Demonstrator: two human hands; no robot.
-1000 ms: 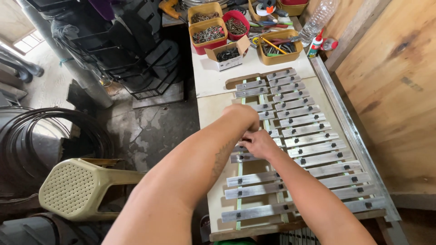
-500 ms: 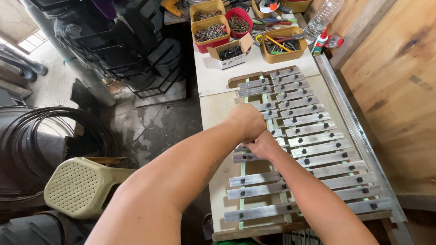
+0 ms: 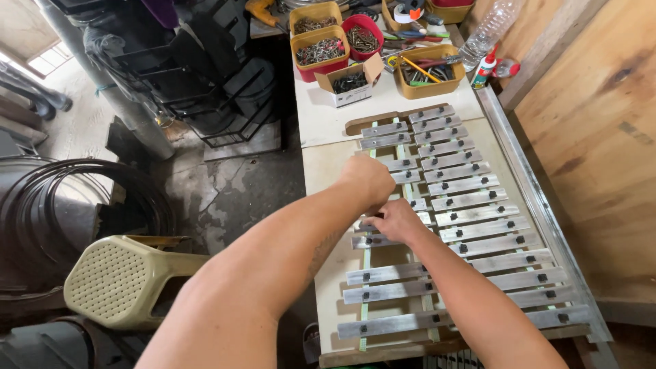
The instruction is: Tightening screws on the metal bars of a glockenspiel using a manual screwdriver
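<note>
Two bare arms of yours reach forward over a metal-bar instrument [image 3: 471,225] that lies along the table [image 3: 328,287]. Nearest you, long grey bars [image 3: 437,320] span two pale green rails, each pinned with small dark fasteners. Farther up, your right hand [image 3: 395,220] rests on the left column of bars, fingers curled down over a short bar [image 3: 372,240] about midway along the frame; it touches that bar, but whether the grip is closed on it you cannot tell, since the fingers hide the contact. Your left hand [image 3: 369,179] sits just beyond and touching the right one, knuckles up, fingers folded under into a loose fist over the next bars; what, if anything, it grips is hidden beneath the palm. Right of both hands, the second column of bars runs on uncovered, growing shorter toward the far end, where a brown wooden end piece [image 3: 362,123] closes the frame. A metal channel [image 3: 540,212] borders the table's right edge, against a plywood wall [image 3: 601,137].

Beyond the frame stand yellow tubs [image 3: 321,51] of screws, a red cup [image 3: 362,34], an open cardboard box [image 3: 352,83], a tub of tools [image 3: 424,72], a glue bottle [image 3: 484,68] and a clear plastic bottle [image 3: 488,31]. Left, on the floor, sits a beige plastic stool [image 3: 116,280] beside coiled black hose [image 3: 75,212].
</note>
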